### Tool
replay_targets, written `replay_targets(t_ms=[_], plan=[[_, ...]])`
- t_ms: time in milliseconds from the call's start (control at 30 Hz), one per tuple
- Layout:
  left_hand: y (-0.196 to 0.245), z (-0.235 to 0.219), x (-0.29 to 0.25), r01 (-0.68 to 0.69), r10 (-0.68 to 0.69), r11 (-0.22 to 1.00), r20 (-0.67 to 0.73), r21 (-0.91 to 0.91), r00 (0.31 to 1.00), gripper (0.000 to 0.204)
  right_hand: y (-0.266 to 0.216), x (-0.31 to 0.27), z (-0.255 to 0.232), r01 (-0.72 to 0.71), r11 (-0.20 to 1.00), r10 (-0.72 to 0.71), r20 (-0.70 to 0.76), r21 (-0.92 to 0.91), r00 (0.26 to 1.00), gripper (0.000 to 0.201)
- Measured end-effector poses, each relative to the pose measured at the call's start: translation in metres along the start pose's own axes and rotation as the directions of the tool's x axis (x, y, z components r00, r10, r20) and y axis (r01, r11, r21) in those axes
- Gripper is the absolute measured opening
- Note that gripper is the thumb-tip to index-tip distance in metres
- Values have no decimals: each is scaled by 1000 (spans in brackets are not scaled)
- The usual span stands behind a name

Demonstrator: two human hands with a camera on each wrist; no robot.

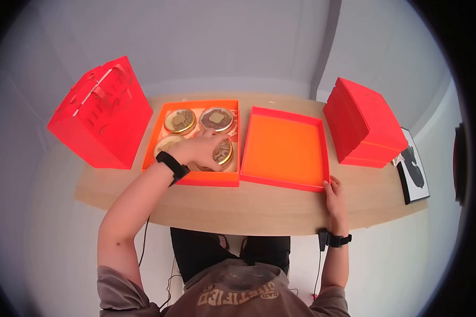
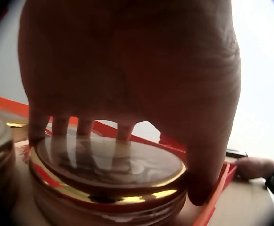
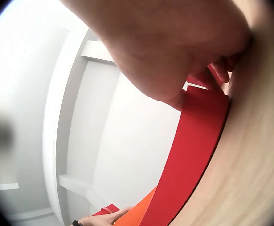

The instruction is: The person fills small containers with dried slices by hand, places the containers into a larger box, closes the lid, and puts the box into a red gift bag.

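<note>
My left hand (image 1: 200, 151) reaches into an orange box (image 1: 211, 180) and grips a round jar (image 2: 108, 165) with a clear top and gold rim, at the box's near right. In the left wrist view its fingers spread along the jar's far side, the thumb down its right. Other round jars share the box: one far left (image 1: 180, 121), one far right (image 1: 217, 119), and one near left (image 1: 166, 145) partly hidden by my hand. To the right lies a red box lid (image 1: 285, 150) with an orange inside, open side up. My right hand (image 1: 336, 201) pinches its near right corner.
A tall red gift bag (image 1: 111, 121) with ribbon handles stands at the table's left. Several stacked red boxes (image 1: 362, 124) stand at the right, beside a framed picture (image 1: 415, 169). The wooden table (image 1: 280, 211) has a curved front edge, and a grey wall rises behind it.
</note>
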State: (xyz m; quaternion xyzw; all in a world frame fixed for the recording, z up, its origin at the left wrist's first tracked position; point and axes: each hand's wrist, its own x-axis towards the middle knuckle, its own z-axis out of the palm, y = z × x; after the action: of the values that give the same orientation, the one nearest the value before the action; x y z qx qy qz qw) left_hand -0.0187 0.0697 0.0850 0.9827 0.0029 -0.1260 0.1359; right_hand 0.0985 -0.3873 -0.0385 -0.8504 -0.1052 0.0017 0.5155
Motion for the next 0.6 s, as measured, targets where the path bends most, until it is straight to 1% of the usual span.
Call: replay_targets(t_ms=[67,100,167,200,267,300,367,400,467,533,600], plan=[[-17,0,2,-51,59,978,35,-202,998,108,3,1,-1,14,1000,-14,-1,-8,1000,44],[-21,3,2,-53,60,979,28,-198,998,108,4,1,0,18,1000,-18,3,-14,1000,44],[-21,2,-3,-27,24,957,-15,-289,1000,112,3,1,0,36,999,-36,-6,-10,999,45],[-22,4,-3,-27,23,958,-18,-287,1000,112,4,1,1,39,999,-39,-8,-16,999,46],[-16,5,-5,-45,35,980,-55,-195,998,111,11,4,2,50,999,-50,-17,-22,999,46],[-14,5,-6,-43,33,980,-57,-194,998,111,16,5,2,57,998,-57,-26,-28,998,47],[-4,2,-8,-36,29,992,-58,-120,998,109,14,4,3,57,998,-58,-31,-27,998,47],[1,1,-9,-34,27,993,-59,-117,998,109,13,4,4,54,998,-55,-39,-26,998,47],[7,0,-9,-12,9,998,-53,-57,999,106,17,5,5,57,998,-58,-48,-26,997,47],[6,2,-6,-13,10,999,-49,-48,999,106,21,6,5,56,998,-58,-65,-29,996,46],[5,5,0,-17,15,999,-40,-39,999,105,23,6,5,70,996,-72,-46,-50,996,45]])
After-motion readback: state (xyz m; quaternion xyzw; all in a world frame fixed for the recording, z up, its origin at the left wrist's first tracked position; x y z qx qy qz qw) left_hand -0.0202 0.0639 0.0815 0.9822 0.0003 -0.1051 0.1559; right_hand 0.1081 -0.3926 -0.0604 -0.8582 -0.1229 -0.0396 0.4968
